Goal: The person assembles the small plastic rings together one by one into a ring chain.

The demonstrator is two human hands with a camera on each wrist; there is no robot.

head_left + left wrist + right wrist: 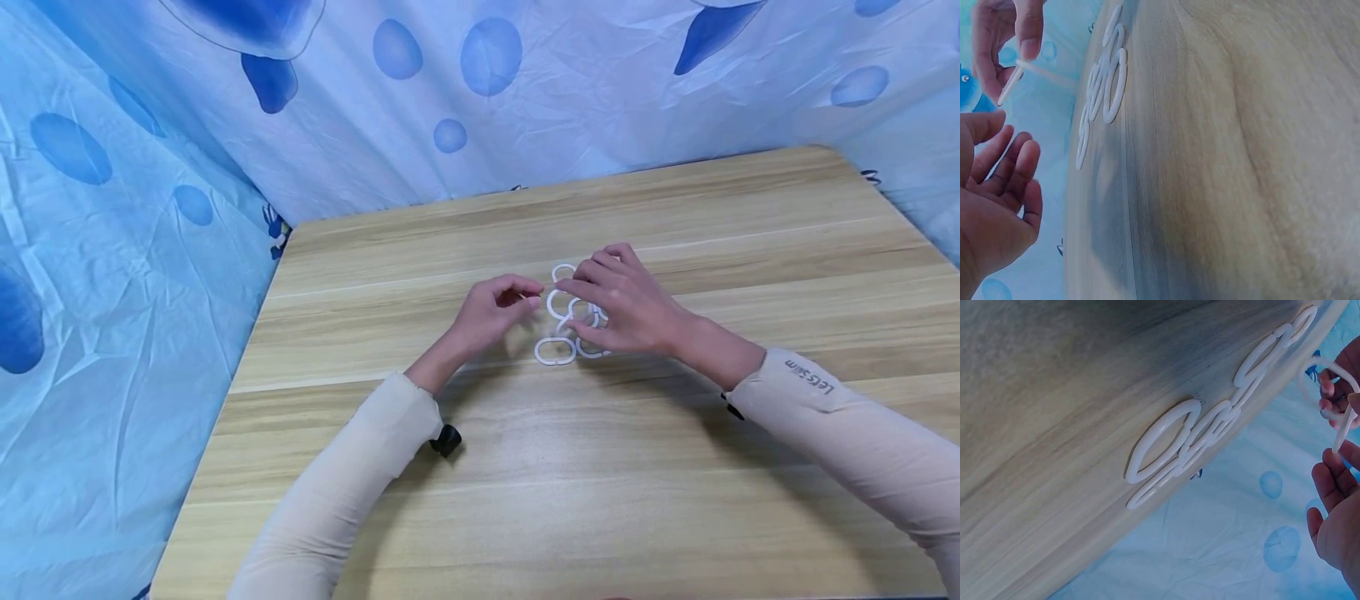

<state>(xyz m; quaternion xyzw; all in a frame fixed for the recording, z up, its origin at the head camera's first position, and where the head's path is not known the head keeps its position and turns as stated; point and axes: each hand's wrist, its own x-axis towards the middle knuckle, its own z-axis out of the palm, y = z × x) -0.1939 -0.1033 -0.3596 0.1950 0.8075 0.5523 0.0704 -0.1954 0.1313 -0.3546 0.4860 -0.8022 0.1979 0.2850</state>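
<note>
My right hand [626, 302] pinches a white, thin oval ring [1010, 85] between thumb and fingers, above the table. In the right wrist view this held ring [1345, 428] stands on edge, part of its loop blurred. My left hand [489, 315] is just to the left, thumb and index finger apart, its other fingers loosely bent and nothing between them. On the table under the right hand lie several more white oval rings, some overlapping. One ring [556, 363] at the near left of the group shows a small gap in its side. The right hand hides part of the group.
The wood-grain table [600, 467] spreads out on all sides of the rings. Blue-and-white patterned curtains [480, 117] hang behind it and along the left. A small black piece [447, 441] sits at the left sleeve cuff.
</note>
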